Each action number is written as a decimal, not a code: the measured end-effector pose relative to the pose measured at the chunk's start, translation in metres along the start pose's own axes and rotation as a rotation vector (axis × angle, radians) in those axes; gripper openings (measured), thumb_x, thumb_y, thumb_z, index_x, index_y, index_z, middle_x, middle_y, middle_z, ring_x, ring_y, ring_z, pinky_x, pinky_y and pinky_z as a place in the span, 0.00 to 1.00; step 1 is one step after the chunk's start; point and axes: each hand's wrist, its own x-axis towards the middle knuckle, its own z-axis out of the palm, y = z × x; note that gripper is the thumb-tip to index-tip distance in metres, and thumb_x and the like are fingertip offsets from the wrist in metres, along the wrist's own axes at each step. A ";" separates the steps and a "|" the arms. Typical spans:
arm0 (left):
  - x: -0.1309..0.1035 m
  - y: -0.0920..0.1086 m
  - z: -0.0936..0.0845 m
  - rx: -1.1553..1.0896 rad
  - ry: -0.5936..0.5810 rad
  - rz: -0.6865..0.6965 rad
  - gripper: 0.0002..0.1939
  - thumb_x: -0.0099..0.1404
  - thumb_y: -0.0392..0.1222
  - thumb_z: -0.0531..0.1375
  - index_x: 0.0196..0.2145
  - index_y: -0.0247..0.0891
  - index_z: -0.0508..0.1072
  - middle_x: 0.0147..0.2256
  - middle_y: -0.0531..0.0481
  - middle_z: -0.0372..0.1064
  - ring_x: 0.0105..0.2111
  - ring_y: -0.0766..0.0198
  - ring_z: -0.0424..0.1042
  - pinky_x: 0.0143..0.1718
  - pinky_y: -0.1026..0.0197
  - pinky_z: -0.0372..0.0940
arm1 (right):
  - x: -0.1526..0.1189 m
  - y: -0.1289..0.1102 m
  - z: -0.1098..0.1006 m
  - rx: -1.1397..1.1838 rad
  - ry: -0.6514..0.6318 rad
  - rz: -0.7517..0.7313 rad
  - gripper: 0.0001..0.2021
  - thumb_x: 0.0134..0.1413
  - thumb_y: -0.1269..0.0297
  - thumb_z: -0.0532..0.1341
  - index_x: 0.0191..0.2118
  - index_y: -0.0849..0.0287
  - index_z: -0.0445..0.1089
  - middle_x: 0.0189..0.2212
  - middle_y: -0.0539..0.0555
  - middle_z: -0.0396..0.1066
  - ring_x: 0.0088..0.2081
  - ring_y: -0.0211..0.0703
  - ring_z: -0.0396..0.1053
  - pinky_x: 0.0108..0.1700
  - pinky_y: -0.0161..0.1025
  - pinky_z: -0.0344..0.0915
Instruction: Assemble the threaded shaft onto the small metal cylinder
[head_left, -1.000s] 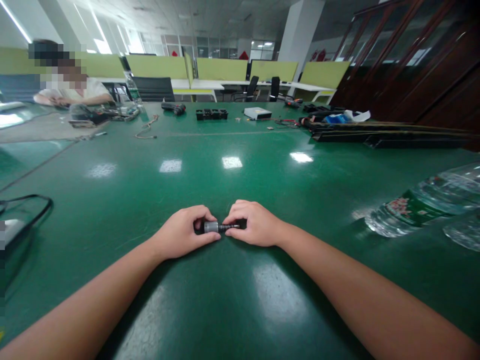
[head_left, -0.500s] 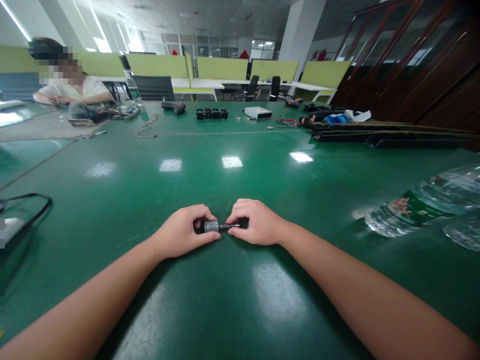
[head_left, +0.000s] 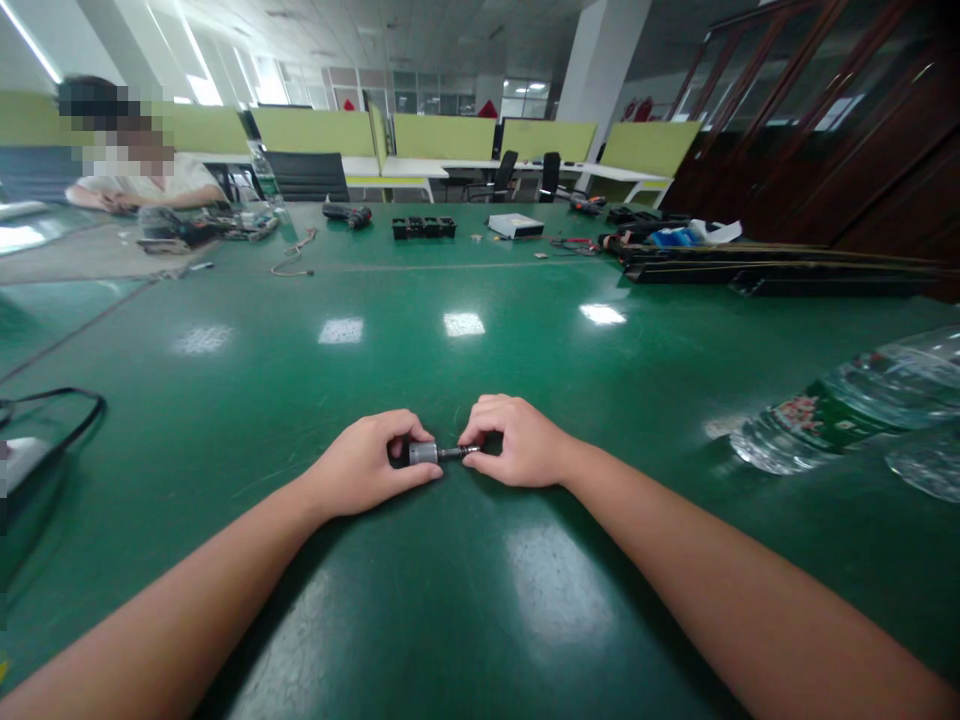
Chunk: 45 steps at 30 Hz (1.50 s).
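Note:
My left hand (head_left: 375, 462) is closed round a small motor (head_left: 424, 453), thumb and fingers on its silver cylindrical body. A thin shaft (head_left: 450, 453) sticks out of the motor to the right. At the shaft's outer end is a small dark, ribbed sleeve (head_left: 470, 450), too small to make out fully. My right hand (head_left: 514, 440) pinches this sleeve between thumb and fingertips. Both hands rest low over the green table (head_left: 465, 590), with a short bare stretch of shaft between them.
Water bottles (head_left: 832, 410) lie at the right. A black cable (head_left: 75, 395) curls at the left edge. Along the far side are a power drill (head_left: 347, 214), a black slotted part (head_left: 424, 228), a white box (head_left: 515, 226) and long black rails (head_left: 787, 268). A person (head_left: 142, 180) sits at the far left.
My right hand has moved slightly right with the ribbed sleeve, away from the motor body, so more thin shaft shows. My left hand holds the motor in the same place.

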 end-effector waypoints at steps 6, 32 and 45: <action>0.001 0.000 0.000 -0.003 0.004 0.008 0.16 0.60 0.54 0.63 0.36 0.38 0.74 0.29 0.53 0.67 0.28 0.65 0.64 0.30 0.64 0.57 | 0.000 0.002 -0.003 -0.002 -0.002 0.032 0.03 0.44 0.72 0.67 0.28 0.60 0.73 0.25 0.50 0.73 0.31 0.40 0.66 0.38 0.38 0.61; 0.000 0.004 -0.002 -0.013 0.031 -0.014 0.14 0.62 0.52 0.61 0.35 0.37 0.74 0.27 0.53 0.67 0.27 0.64 0.65 0.29 0.64 0.57 | -0.002 0.008 -0.010 -0.074 0.029 0.198 0.03 0.45 0.71 0.65 0.29 0.61 0.76 0.24 0.51 0.71 0.28 0.37 0.66 0.34 0.35 0.61; 0.000 0.004 -0.002 -0.018 0.035 0.002 0.14 0.62 0.52 0.61 0.34 0.38 0.74 0.27 0.53 0.67 0.27 0.65 0.65 0.28 0.64 0.57 | -0.001 0.005 -0.011 -0.001 -0.013 0.130 0.02 0.44 0.72 0.67 0.28 0.61 0.74 0.24 0.50 0.71 0.28 0.37 0.67 0.35 0.35 0.62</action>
